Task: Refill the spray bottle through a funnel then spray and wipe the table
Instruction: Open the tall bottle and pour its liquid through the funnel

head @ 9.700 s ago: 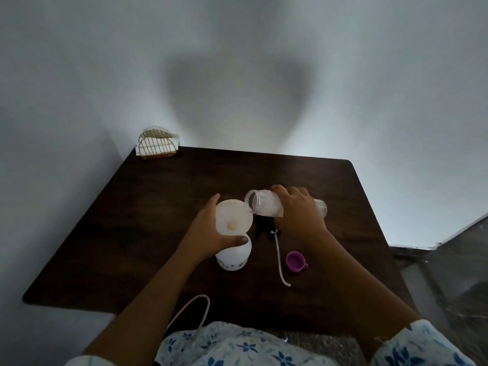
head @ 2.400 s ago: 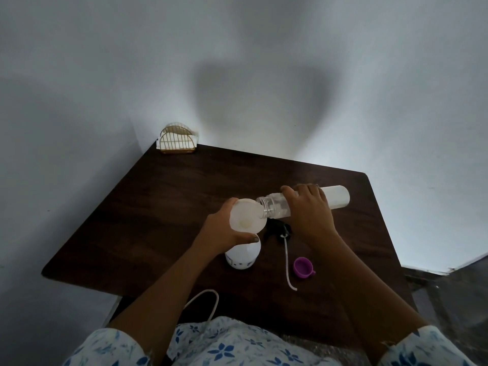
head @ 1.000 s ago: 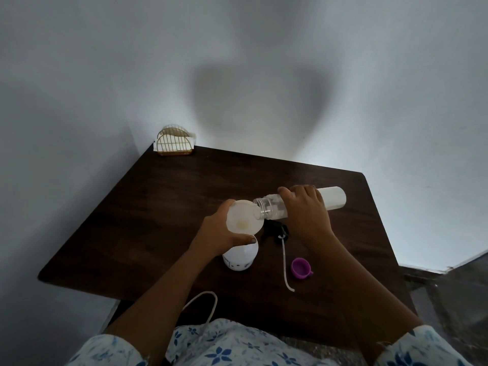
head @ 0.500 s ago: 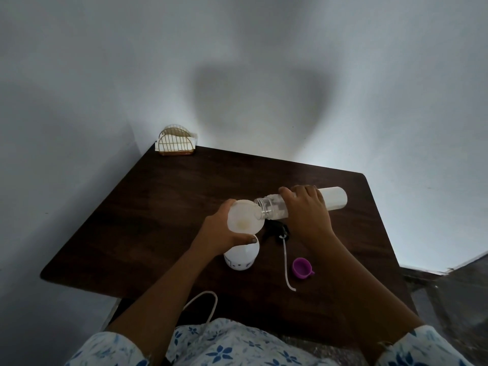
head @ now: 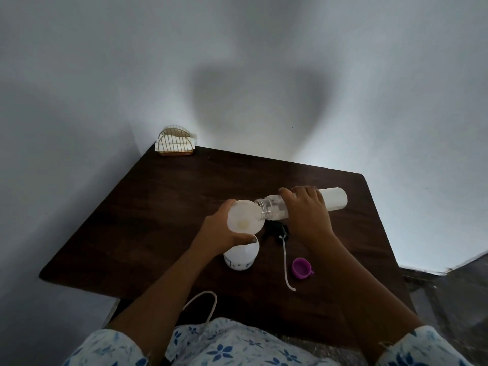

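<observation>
A white spray bottle point(head: 240, 257) stands on the dark wooden table point(head: 163, 207) with a translucent white funnel point(head: 244, 216) in its neck. My left hand point(head: 220, 233) grips the funnel's rim from the left. My right hand point(head: 307, 213) holds a clear refill bottle point(head: 332, 199) tipped almost level, its open mouth over the funnel's right edge. The black spray head point(head: 277, 229) with its white dip tube point(head: 286, 262) lies on the table just right of the spray bottle.
A purple cap point(head: 301, 268) rests on the table beside the dip tube. A gold wire napkin holder point(head: 176, 141) with white napkins stands at the far left corner against the wall. A white cord point(head: 203, 302) loops below the table's near edge.
Hardly anything differs over the last second: both hands keep their grip and the refill bottle stays tipped at the funnel. Since 9.7 s ago its mouth has come down onto the funnel's rim.
</observation>
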The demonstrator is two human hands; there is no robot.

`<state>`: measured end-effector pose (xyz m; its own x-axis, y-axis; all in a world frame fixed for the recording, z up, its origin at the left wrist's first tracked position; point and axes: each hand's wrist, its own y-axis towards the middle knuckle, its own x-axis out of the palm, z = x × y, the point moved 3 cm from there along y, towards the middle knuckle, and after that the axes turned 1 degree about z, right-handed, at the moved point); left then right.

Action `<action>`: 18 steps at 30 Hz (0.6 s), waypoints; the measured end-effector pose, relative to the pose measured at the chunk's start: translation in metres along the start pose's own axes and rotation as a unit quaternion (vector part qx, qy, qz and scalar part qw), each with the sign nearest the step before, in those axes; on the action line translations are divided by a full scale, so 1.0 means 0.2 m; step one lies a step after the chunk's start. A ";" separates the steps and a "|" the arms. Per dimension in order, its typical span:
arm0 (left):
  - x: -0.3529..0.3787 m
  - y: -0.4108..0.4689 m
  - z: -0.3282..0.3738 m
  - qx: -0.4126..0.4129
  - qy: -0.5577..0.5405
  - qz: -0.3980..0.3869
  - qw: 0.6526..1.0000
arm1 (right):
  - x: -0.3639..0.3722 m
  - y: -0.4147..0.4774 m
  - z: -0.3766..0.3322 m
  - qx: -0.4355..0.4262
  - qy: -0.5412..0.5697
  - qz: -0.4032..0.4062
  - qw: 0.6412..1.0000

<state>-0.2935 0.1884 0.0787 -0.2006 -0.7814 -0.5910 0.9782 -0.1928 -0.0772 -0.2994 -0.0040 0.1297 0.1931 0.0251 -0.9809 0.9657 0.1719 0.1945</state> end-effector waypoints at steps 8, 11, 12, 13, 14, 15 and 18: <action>0.00 -0.01 0.01 0.005 -0.004 0.005 1.000 | 0.01 0.00 0.00 -0.005 -0.002 0.006 1.000; 0.00 -0.01 0.00 0.003 -0.009 0.006 1.000 | 0.00 0.00 0.00 -0.003 -0.001 0.004 1.000; 0.00 -0.01 0.00 0.005 -0.010 0.007 1.000 | 0.00 0.00 0.00 -0.004 -0.001 0.002 1.000; 0.00 -0.01 0.00 0.008 -0.011 0.006 1.000 | 0.01 0.00 0.00 -0.004 -0.001 0.000 1.000; 0.00 -0.01 0.01 0.010 -0.009 0.006 1.000 | 0.01 0.00 0.00 -0.004 -0.001 -0.001 1.000; 0.00 -0.01 0.01 0.012 -0.008 0.007 1.000 | 0.01 0.00 0.00 -0.004 -0.001 -0.001 1.000; -0.01 -0.01 0.01 0.010 -0.009 0.009 1.000 | 0.00 0.00 -0.01 -0.004 -0.001 0.003 1.000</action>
<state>-0.2961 0.1886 0.0812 -0.1837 -0.7956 -0.5773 0.9806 -0.1894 -0.0510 -0.2997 -0.0028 0.1292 0.1982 0.0245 -0.9799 0.9634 0.1792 0.1993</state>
